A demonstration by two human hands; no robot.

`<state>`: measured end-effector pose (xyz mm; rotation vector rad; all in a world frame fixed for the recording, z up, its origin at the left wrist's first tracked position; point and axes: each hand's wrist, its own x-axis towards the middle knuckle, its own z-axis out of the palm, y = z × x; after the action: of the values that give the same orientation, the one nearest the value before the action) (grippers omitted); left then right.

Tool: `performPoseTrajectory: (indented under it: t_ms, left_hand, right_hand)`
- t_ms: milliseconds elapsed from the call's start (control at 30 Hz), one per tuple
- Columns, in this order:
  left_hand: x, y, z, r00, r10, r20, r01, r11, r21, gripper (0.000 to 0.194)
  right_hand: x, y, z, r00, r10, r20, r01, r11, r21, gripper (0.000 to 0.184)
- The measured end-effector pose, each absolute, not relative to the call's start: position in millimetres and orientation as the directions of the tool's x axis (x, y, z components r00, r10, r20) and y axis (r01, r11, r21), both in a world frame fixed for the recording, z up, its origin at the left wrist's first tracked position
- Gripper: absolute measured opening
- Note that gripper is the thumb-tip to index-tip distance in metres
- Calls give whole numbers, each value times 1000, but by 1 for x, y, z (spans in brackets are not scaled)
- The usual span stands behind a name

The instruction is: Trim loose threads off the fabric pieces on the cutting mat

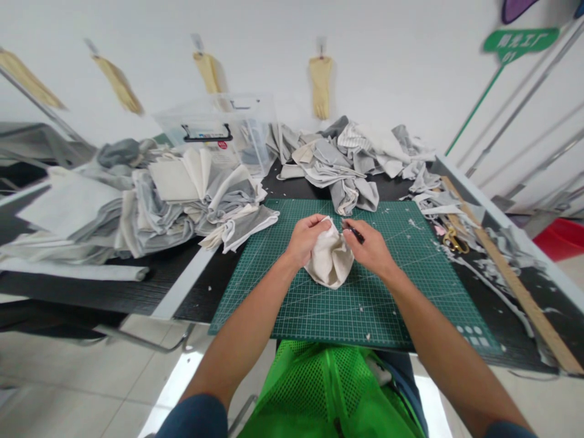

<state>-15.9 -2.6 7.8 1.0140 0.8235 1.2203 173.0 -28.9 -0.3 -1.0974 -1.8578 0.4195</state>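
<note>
In front of me a cream-coloured piece of sewn fabric point(329, 264) hangs bunched over the green cutting mat point(292, 313). My left hand point(306, 238) is closed, pinching the fabric's upper left edge between thumb and fingers. On the other side my right hand point(370, 248) is closed around a small black-handled tool point(355, 234) with a greyish metal part near the fabric. The fingers of that hand also touch the cloth's upper right edge. Most of the tool is hidden in the hand, so its exact kind does not show.
Grey and cream fabric pieces point(177, 182) are heaped at left; another fabric pile point(337, 158) lies behind the mat. A clear plastic box point(214, 131) stands at the back. Gold-handled scissors point(455, 240), fabric scraps point(515, 252) and a long wooden ruler point(515, 280) lie at right.
</note>
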Motion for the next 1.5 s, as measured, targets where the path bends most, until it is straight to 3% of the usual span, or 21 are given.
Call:
performPoseTrajectory:
  t_ms: [433, 1500]
  left_hand:
    - [-15, -5, 6, 264, 964, 19, -318, 68, 946, 30]
    - [-16, -6, 6, 275, 961, 11, -274, 67, 959, 32]
  right_hand:
    - [171, -32, 0, -271, 761, 589, 517, 632, -578, 37]
    - [173, -29, -7, -268, 727, 632, 521, 661, -540, 28]
